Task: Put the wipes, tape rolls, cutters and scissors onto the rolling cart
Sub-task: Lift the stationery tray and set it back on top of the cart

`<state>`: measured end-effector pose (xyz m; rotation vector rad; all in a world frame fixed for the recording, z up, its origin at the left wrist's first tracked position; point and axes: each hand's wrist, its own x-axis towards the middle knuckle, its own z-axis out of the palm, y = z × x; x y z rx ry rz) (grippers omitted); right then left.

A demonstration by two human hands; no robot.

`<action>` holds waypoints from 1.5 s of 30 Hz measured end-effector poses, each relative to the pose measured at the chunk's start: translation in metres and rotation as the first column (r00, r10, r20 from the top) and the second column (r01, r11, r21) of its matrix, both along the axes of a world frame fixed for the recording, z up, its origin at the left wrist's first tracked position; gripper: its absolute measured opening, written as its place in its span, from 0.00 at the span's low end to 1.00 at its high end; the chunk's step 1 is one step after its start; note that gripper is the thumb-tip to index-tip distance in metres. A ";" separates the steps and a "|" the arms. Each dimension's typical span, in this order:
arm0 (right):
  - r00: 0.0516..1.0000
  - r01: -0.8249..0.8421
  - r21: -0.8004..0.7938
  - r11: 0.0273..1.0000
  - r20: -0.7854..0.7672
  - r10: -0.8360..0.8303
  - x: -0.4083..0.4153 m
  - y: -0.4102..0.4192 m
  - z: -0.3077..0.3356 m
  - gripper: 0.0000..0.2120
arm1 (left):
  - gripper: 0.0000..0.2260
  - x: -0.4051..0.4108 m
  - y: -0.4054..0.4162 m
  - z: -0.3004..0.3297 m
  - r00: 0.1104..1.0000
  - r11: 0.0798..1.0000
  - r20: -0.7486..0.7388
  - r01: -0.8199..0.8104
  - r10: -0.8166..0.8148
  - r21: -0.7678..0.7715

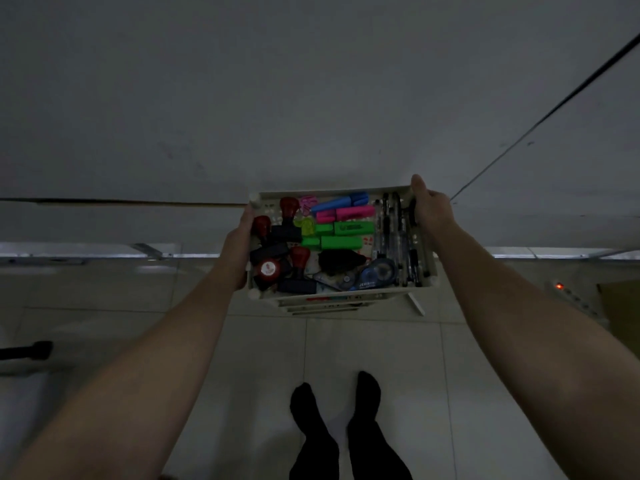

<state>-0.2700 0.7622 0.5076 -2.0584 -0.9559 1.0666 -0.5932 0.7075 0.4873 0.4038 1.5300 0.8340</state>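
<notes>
- Dim room: pale tiled floor (374, 344), grey wall (311, 81) behind.
- Cart (341, 296) stands against the wall.
- Left hand (242, 244) grasps the cart's left rim; right hand (431, 206) grasps its right rim.
- Top tray holds stamps (277, 251), highlighters (341, 225), pens (398, 237) and one tape dispenser (379, 273).

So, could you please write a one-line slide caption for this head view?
Left hand and right hand grip the rolling cart, its top tray holding highlighters, stamps and pens.
</notes>
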 end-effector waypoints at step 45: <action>0.950 -0.026 -0.175 0.984 -0.311 -0.031 0.013 0.009 -0.004 0.32 | 0.38 0.017 0.046 0.016 0.968 0.991 -0.221 0.103 -0.119 -0.080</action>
